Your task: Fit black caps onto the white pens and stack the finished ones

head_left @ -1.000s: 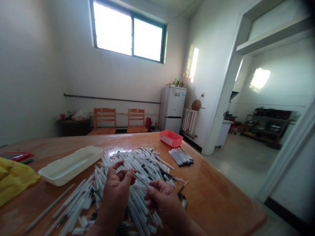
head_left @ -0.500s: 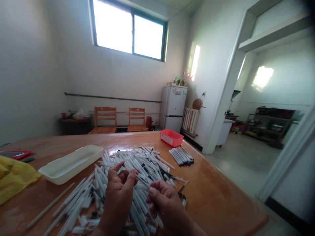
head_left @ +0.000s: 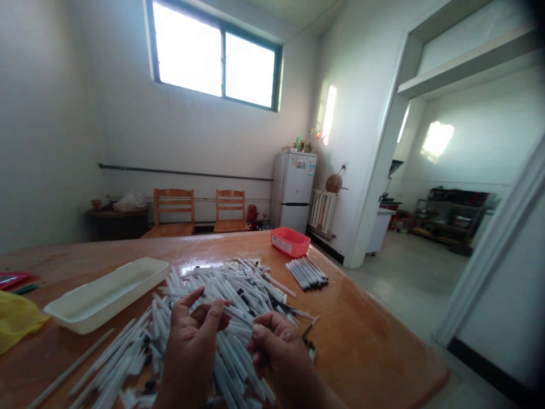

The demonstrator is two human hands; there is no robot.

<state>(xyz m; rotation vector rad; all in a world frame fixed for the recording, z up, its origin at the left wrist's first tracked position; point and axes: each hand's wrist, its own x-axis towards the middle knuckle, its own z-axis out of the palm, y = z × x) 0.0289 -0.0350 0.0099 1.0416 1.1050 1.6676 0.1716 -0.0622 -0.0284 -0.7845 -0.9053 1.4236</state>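
Observation:
Over a heap of white pen parts (head_left: 238, 278), both hands are close together. My left hand (head_left: 191, 335) is closed in a pinch, its thumb and fingers at one end of a thin white pen (head_left: 239, 315). The pen's other end meets the pinched thumb and forefinger of my right hand (head_left: 279, 346). Fingers partly hide the pen, and it blends with the white pieces behind. To the right of the heap lies a neat row of pens (head_left: 305, 274) with black ends.
A long cream tray (head_left: 106, 292) stands left of the heap, near a yellow bag (head_left: 19, 321). Behind the row of pens is a red plastic basket (head_left: 290, 243). One long thin rod (head_left: 70, 369) lies at the front left of the wooden table (head_left: 366, 341).
The view has turned slightly to the right, so everything sits further left. The pen between my hands shows more plainly now. Both hands keep nearly the same pose.

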